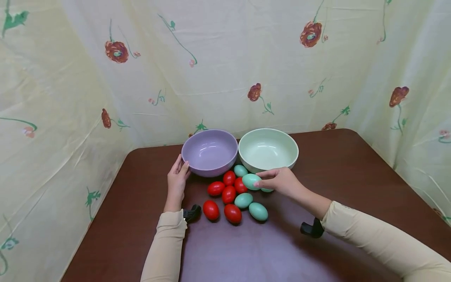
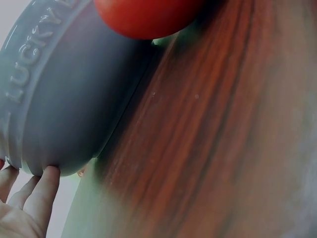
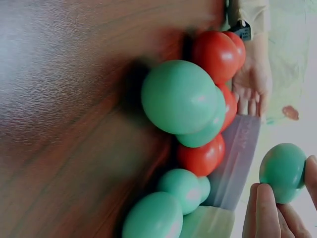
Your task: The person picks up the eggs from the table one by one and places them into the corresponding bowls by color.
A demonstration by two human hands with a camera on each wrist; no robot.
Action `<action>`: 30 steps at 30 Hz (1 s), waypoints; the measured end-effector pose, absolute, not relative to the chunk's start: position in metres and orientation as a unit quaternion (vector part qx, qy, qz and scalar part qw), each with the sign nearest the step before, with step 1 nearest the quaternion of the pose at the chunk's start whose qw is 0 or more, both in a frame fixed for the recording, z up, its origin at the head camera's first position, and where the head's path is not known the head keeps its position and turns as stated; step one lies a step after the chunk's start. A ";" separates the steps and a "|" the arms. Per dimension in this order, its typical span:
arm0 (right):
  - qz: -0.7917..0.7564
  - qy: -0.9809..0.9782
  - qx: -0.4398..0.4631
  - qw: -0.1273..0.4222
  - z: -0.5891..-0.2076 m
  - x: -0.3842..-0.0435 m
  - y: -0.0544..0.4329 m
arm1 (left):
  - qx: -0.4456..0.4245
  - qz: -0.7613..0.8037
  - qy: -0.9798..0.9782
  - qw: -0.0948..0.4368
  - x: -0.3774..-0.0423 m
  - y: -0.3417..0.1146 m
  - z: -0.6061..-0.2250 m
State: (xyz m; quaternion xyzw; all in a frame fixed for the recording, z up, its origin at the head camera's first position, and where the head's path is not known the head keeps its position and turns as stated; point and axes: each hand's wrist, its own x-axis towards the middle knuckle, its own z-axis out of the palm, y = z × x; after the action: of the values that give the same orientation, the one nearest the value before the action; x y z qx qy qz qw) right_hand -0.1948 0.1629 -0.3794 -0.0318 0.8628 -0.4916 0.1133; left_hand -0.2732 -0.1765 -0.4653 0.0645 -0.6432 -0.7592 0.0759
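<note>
My right hand pinches a mint-green egg between thumb and fingers, just in front of the pale green bowl. In the right wrist view that egg is raised above the others. My left hand is at the left side of the purple bowl. Its fingertips touch the bowl's outer wall in the left wrist view, fingers fairly straight. Both bowls show bare insides. Several red eggs and other mint-green eggs lie clustered on the table before them.
The bowls stand side by side at the back of the dark brown table. A flowered curtain hangs behind and along the sides. Each wrist wears a black camera mount.
</note>
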 end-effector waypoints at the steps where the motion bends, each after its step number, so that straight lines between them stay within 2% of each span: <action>1: -0.491 0.863 -0.031 0.114 -0.379 -0.195 0.162 | 0.063 -0.760 -0.643 0.075 -0.274 -0.176 -0.465; 30: -0.589 0.799 -0.046 0.111 -0.346 -0.237 0.126 | 0.076 -0.755 -0.646 0.078 -0.273 -0.174 -0.466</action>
State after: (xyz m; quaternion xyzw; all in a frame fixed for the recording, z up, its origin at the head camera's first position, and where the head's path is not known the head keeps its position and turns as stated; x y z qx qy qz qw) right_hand -0.2368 0.1263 -0.3459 -0.0460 0.7992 -0.5888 0.1114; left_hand -0.2728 -0.1745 -0.4655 0.0758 -0.6462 -0.7554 0.0783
